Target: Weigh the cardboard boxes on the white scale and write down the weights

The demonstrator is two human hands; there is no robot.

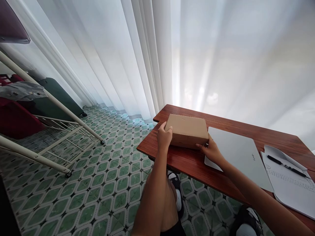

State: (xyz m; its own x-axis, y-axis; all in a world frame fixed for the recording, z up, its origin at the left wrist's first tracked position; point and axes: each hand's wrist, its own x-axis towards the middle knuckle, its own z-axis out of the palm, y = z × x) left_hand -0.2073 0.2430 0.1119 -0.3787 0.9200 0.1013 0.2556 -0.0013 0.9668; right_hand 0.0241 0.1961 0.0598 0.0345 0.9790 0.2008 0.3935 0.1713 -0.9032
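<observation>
A closed brown cardboard box (188, 126) is at the left end of the reddish-brown wooden table (182, 164). Against its left side, my left hand (164, 136) grips the edge, with the thumb near the top front corner. My right hand (210, 149) holds the lower right corner, thumb along the front face and fingers round the right side, partly hidden. Just right of the box lies a flat silver-white laptop (236, 154), its lid down. Whether the box rests fully on the table or is slightly raised, I cannot tell.
Written papers (290, 186) with a black pen (274, 159) lie at the table's right. White curtains (197, 59) hang behind. On the left, a cream metal rack (81, 123) on casters stands on green tiled floor (105, 193), near a dark green suitcase (57, 98).
</observation>
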